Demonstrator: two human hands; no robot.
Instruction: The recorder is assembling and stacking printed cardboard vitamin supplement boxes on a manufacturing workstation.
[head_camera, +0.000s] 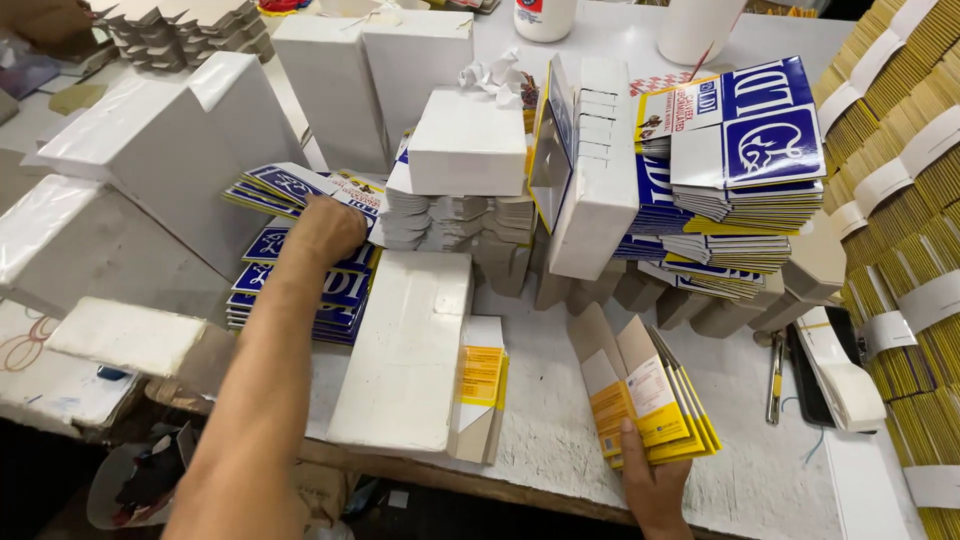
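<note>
nearest the camera, the right hand (655, 485) comes up from the bottom edge, fingers folded around a small fan of flattened yellow-and-white cartons (650, 395), thumb lying up the front of the lowest one. the fan rests on the white worktable (560, 440) and leans away from the hand. just to its left lies one more flat carton with a yellow panel (480, 385), tucked against a long white board (405, 350) lying flat on the table.

further out, the left forearm stretches diagonally up the left side, and the left hand (325, 232) sits on top of a stack of blue, white and yellow printed sheets (300, 270), fingers curled down at the top sheets; whether it is pinching one i cannot tell, the fingertips are hidden.

behind that, a stack of folded white blanks (455, 215) carries a closed white box (468, 140), with crumpled white paper (495, 72) just past it. to the right an upright flat white carton (590, 165) leans against a tall pile of blue-and-yellow printed blanks (740, 170).

along the right edge, banded bundles of yellow cartons (900, 200) stand stacked high. at far left and back, large white boxes (170, 150) are closed, contents unseen. a pen (775, 375) lies near the right bundles.
</note>
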